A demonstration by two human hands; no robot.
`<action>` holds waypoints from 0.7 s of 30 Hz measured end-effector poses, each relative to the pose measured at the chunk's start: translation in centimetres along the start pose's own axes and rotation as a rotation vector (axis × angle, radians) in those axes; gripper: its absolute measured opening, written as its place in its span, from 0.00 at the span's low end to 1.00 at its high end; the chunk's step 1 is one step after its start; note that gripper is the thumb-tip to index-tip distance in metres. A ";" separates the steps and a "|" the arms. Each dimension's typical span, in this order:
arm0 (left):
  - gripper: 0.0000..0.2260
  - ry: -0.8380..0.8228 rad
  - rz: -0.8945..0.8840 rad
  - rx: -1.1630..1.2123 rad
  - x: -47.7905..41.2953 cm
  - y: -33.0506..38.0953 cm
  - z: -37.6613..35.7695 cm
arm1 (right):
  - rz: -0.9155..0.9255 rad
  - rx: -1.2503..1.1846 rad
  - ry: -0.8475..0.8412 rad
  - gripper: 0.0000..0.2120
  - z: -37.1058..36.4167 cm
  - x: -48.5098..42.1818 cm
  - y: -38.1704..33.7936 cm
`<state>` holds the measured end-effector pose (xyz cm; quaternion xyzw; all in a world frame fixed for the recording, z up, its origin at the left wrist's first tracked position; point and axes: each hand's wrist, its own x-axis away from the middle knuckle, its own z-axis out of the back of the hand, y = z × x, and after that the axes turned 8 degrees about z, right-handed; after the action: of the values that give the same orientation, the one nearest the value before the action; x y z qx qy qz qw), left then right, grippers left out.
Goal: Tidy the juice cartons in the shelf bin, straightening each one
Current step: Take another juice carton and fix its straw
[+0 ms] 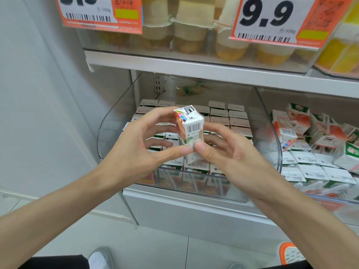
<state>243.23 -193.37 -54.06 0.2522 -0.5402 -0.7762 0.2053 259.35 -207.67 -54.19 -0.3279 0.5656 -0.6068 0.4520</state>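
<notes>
Left hand (143,144) and right hand (231,154) pinch 1 tilted juice carton (191,131) between them. Probably squaring it for the clear bin (99,136) just beyond

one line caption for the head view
The left hand and right hand hold one juice carton, tilted, above the clear shelf bin of upright cartons, beside a neighbouring bin of jumbled cartons.

Right price sign (272,20): "9.9", "元/500g" (left sign (101,12) also "元/500g").
</notes>
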 end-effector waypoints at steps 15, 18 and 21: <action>0.20 0.057 -0.086 -0.100 0.2 0.1 -0.2 | 0.066 0.040 -0.049 0.20 -0.4 0.4 -0.2; 0.18 0.124 -0.147 -0.147 0.3 0.1 -0.3 | 0.140 0.179 -0.013 0.24 -0.3 0.1 0.0; 0.17 0.170 -0.194 -0.185 0.3 0.3 -0.3 | 0.211 0.253 0.080 0.25 -0.2 0.1 -0.1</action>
<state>243.17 -193.88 -53.89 0.3481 -0.4203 -0.8145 0.1966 259.17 -207.66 -54.16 -0.1829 0.5336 -0.6348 0.5280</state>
